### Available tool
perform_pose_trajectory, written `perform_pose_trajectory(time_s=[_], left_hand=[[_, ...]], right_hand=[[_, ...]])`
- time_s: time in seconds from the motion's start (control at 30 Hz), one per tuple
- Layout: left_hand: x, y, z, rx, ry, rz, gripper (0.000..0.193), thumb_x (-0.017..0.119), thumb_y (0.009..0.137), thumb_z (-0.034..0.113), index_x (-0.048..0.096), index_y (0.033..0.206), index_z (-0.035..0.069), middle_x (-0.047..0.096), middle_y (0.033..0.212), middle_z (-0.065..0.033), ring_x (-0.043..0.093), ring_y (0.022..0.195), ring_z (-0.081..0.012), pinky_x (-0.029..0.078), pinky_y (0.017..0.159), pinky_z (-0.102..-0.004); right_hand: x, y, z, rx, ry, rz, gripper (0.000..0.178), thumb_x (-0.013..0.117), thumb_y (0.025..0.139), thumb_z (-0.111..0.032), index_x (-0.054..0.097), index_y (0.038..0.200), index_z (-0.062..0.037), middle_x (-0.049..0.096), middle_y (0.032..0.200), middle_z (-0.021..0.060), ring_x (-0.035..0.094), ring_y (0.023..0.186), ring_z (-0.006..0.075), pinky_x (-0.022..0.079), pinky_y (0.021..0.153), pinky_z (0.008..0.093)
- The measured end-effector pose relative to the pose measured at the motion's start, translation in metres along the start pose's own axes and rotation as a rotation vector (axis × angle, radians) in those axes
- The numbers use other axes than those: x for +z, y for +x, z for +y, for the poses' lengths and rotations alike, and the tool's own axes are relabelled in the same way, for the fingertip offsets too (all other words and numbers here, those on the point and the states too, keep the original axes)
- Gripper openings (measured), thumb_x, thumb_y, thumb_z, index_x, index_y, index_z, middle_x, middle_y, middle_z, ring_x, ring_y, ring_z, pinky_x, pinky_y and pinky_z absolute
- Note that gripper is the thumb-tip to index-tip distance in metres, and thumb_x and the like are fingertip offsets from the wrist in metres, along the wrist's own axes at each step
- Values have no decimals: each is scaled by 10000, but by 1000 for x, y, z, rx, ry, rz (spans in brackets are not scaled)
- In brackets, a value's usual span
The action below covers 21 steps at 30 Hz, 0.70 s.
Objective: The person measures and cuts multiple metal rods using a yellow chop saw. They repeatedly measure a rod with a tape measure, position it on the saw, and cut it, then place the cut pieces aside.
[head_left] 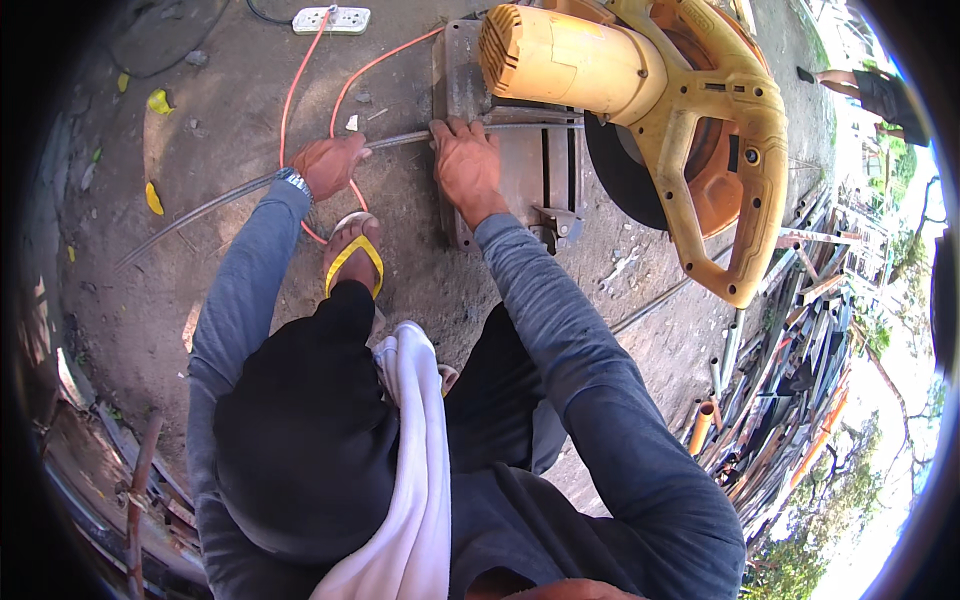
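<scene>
Thin grey steel rods (232, 192) run side by side from the ground at the left to the base of a yellow cut-off saw (690, 130). My left hand (330, 166), with a watch at its wrist, is closed around them left of the saw. Closer to the saw, my right hand (468, 172) has its fingers curled over the rods at the edge of the brown metal base (520, 185). The rods cross this base toward the dark cutting disc (625, 170). Where they meet the disc is hidden behind the saw's motor and guard.
An orange cord (291, 95) runs from a white power strip (331, 20) and loops near my sandalled foot (352, 258). Piled metal bars and pipes (775, 390) lie at the right. A white cloth (415, 440) hangs before me. Another person's leg (838, 80) shows at the far right.
</scene>
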State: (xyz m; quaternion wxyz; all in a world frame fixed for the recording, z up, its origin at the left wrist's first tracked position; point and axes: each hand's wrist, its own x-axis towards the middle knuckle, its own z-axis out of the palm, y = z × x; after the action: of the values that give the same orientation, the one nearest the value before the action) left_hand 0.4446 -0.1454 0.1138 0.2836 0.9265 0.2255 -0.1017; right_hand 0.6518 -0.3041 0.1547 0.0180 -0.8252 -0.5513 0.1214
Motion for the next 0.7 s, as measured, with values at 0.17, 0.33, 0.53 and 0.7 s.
perform_pose_trajectory(time_s=[0.17, 0.33, 0.53, 0.7], left_hand=[[-7, 1, -7, -17, -17, 38, 290, 479, 1072, 333, 526, 1052, 47, 667, 877, -249, 644, 845, -487, 491, 726, -564], [5, -16, -31, 42, -23, 99, 302, 492, 1073, 326, 535, 1065, 28, 667, 914, -260, 642, 865, -487, 494, 746, -557], [-5, -26, -34, -5, -23, 93, 364, 464, 1080, 345, 555, 1170, 4, 674, 1054, -285, 633, 980, -496, 496, 845, -549], [-8, -38, -43, -43, 65, 72, 352, 480, 1074, 327, 572, 1194, 9, 687, 1060, -276, 646, 993, -492, 514, 854, -549]], right_hand=[[-38, -48, -3, 18, 169, -52, 467, 642, 985, -293, 591, 1409, -105, 595, 1436, 148, 557, 1312, 393, 444, 1098, 488], [-182, -129, 1, -280, 636, -466, 531, 696, 972, -315, 584, 1399, -21, 620, 1377, 231, 672, 1142, 400, 535, 1006, 435], [-375, -177, 63, -595, 809, -82, 480, 720, 964, -279, 641, 1267, 83, 749, 986, 172, 733, 814, 229, 592, 706, 334], [-384, -135, 85, 215, 257, 458, 576, 587, 1048, -445, 592, 1387, 20, 717, 1141, 197, 708, 1017, 242, 583, 877, 337]])
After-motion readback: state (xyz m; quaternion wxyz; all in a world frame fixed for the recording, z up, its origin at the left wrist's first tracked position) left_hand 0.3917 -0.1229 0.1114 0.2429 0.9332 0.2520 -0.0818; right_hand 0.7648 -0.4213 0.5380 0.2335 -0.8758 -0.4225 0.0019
